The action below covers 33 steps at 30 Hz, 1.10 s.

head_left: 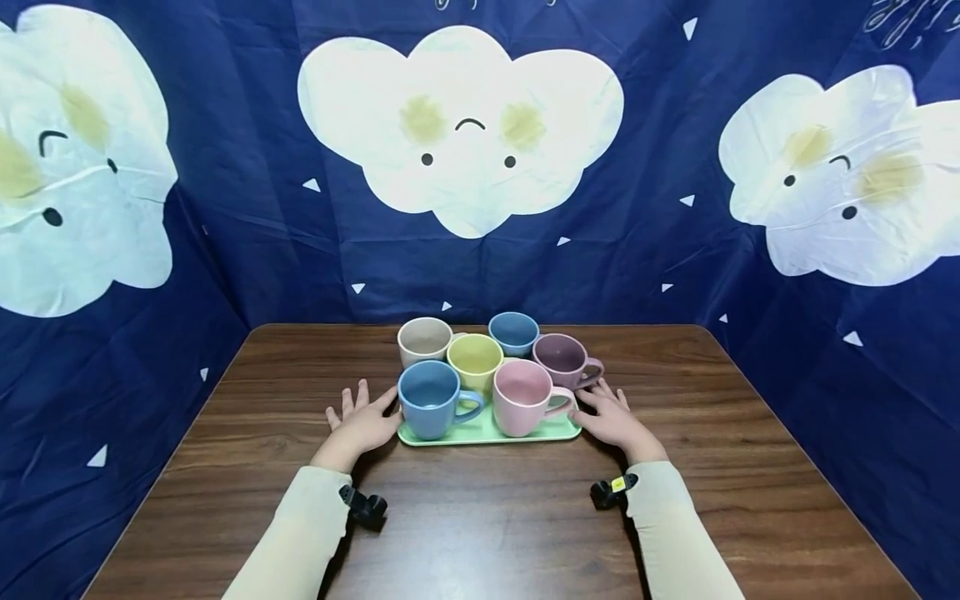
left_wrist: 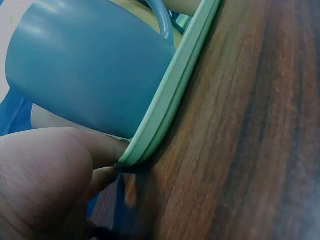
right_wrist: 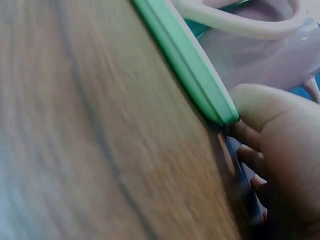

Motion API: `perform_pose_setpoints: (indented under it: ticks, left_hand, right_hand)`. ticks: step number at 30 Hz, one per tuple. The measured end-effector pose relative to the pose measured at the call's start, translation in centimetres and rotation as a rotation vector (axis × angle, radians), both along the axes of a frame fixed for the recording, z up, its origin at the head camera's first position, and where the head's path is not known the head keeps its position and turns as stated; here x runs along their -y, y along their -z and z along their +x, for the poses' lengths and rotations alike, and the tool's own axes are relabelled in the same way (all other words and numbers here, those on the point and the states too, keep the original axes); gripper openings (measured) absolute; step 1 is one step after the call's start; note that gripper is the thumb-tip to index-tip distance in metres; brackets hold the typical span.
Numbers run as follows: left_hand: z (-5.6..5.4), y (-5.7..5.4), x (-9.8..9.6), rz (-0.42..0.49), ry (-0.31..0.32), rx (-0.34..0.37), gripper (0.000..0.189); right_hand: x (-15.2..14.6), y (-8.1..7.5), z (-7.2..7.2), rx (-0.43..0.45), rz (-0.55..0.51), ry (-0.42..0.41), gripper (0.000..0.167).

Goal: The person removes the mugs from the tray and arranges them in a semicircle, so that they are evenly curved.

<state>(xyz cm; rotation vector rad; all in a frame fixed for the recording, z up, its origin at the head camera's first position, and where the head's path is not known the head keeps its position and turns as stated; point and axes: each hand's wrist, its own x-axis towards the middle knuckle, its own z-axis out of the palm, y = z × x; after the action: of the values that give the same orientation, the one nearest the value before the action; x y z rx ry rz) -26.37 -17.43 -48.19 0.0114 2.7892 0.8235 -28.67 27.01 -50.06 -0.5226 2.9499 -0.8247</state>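
A pale green tray point(head_left: 480, 433) carries several mugs near the far side of the table. A blue mug point(head_left: 426, 408) and a pink mug point(head_left: 517, 408) stand in front, their handles to the right. Behind them are a yellow-green mug point(head_left: 475, 360), a purple mug point(head_left: 561, 360), a beige mug point(head_left: 424, 340) and a second blue mug point(head_left: 514, 335). My left hand point(head_left: 363, 425) pinches the tray's left end, thumb over the rim beside the blue mug. At the right end, my right hand point(head_left: 613, 421) grips the rim between thumb and fingers, below the purple mug.
The brown wooden table point(head_left: 487, 533) extends around the tray on all sides. A dark blue curtain point(head_left: 480, 275) with cloud prints hangs behind and along both sides. Small black cameras point(head_left: 367, 507) are strapped at both wrists.
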Motion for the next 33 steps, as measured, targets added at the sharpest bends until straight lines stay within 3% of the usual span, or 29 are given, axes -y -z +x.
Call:
perform_pose_setpoints:
  ticks: [8,18,33]
  left_hand:
    - [-0.6,0.5,-0.1,-0.044,0.043,-0.038,0.069]
    - [-0.5,0.4,2.2,-0.085,0.060,-0.026,0.080]
    - [0.4,0.8,8.2,-0.080,0.016,-0.066,0.082]
  right_hand:
    - [0.4,0.2,0.2,-0.060,-0.006,0.019,0.058]
    - [2.4,0.3,0.0,-0.071,-0.007,-0.008,0.059]
    - [8.9,0.5,-1.0,-0.069,0.049,0.006,0.059]
